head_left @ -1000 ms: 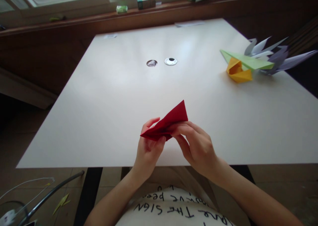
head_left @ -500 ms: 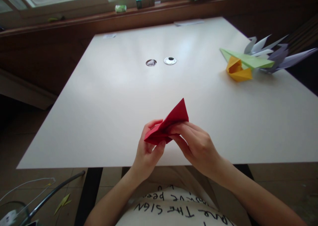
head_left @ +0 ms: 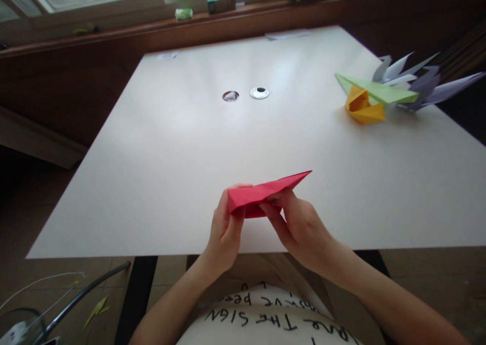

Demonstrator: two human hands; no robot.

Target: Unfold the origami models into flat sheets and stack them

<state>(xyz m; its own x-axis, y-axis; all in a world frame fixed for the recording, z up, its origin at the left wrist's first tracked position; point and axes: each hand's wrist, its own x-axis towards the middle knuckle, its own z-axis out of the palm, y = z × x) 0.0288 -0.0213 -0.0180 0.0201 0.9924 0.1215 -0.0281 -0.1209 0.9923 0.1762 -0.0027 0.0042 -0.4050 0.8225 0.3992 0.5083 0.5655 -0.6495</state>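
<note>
Fingers of both hands are clamped on one thing: the folded red paper point(head_left: 266, 193), held just above the near edge of the surface point(head_left: 170, 173).

Left hand point(head_left: 224, 231): thumb and fingers pinch the blunt, wider end of the paper. Fingertips wrap over its near-left corner, closed tight on the layers.

Right hand point(head_left: 299, 228): fingers grip from below and behind, at about mid-length. Thumb looks tucked under the fold; I can't tell exactly how it sits there.

Key relation: the paper's long axis runs from the left fingers out past the right fingers, rising slightly away from the body. The pointed tip sticks out free beyond the right fingers, nothing touching it. So the right hand is nearer the tip and the left hand anchors the blunt end. The top face lies nearly flat to the camera, seen edge-on along the crease.

Paper is off the surface, or at most just over it; contact is not resolvable from this view.

Well apart from the fingers, far right: a yellow folded piece point(head_left: 362, 107) touching a green paper plane point(head_left: 379, 91), with pale lilac folded shapes point(head_left: 425, 84) behind them. Straight ahead of the fingers, mid-surface, two small round caps point(head_left: 259, 92). None of these are within reach of either grip as held.
</note>
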